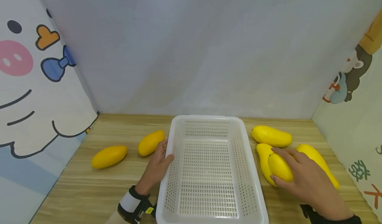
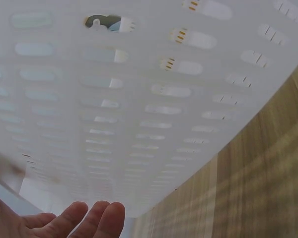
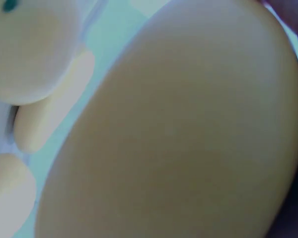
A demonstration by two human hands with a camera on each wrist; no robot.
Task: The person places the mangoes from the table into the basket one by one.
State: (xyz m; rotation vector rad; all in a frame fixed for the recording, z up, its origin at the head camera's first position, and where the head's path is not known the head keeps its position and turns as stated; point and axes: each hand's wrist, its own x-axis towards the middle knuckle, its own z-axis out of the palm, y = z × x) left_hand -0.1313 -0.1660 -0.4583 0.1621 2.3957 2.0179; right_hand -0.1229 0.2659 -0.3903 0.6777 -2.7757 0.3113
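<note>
I see a wood-grain table (image 1: 74, 197) backed by a grey wall (image 1: 197, 51), cartoon-printed side walls (image 1: 59, 104) flanking; the left hand (image 1: 156, 166) pinches the white basket (image 1: 207, 177) by its rim, the right hand (image 1: 311, 181) grips a yellow fruit (image 1: 280, 167) right of it.

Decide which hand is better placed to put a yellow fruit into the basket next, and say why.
Probably the right hand: it grips a yellow fruit beside the basket, while the left hand holds the basket's rim.
</note>
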